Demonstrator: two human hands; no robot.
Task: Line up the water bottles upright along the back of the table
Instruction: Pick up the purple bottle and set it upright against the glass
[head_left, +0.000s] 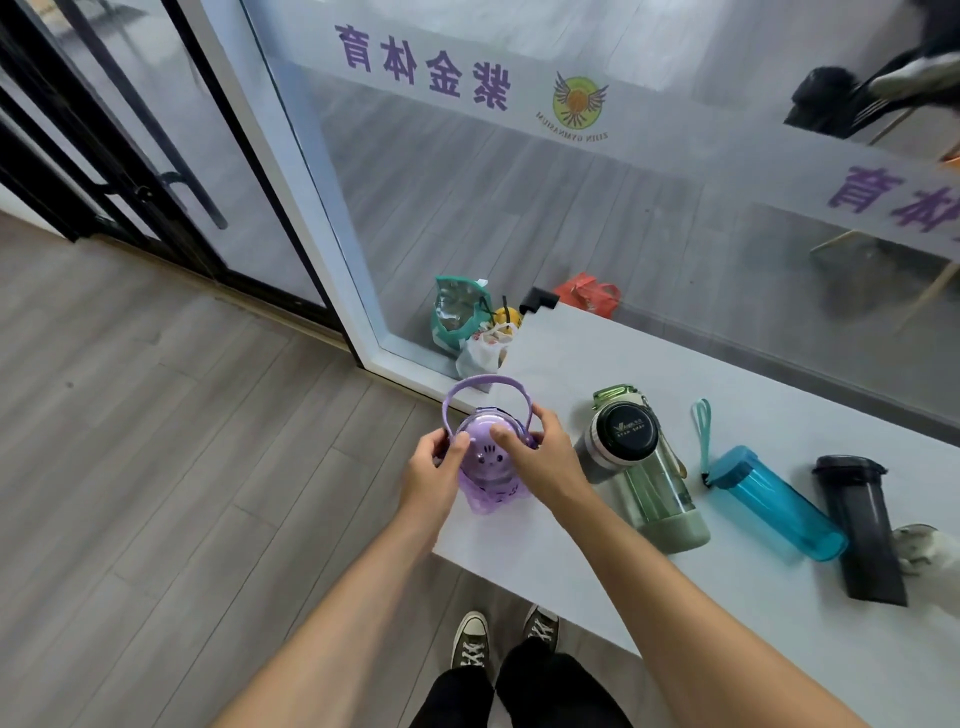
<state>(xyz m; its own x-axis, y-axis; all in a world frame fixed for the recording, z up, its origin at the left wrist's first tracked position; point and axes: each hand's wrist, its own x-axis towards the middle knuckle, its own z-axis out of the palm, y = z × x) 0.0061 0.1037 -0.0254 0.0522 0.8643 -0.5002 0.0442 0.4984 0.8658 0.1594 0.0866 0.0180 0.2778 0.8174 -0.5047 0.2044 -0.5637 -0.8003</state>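
You have the purple bottle (485, 457) in both hands at the near-left corner of the table (597, 358), roughly at 6 o'clock from the glass wall. Your left hand (434, 475) wraps its fingers (460, 441) around the left side of the domed lid, and your right hand (540, 457) presses a thumb on top of the lid with the other fingers curled round the far side. Both hands are closed on this bottle, which stands upright; whether its base rests on the table or is lifted a little is hard to tell from above.

This looks like the first bottle of the line-up being handled. The next move likely calls for carrying it toward 12 o'clock, to the table's back edge by the glass, and setting it down upright without tipping.

Count of bottles: five probable. One purple in your hands; one large green bottle (644, 467) with a black cap at 3 o'clock from it; one blue bottle (774, 501); one dark grey bottle (862, 530); and a pale object (924, 551) at the right edge, possibly a fifth, mostly cut off. The green, blue and grey ones appear not yet moved to the back.
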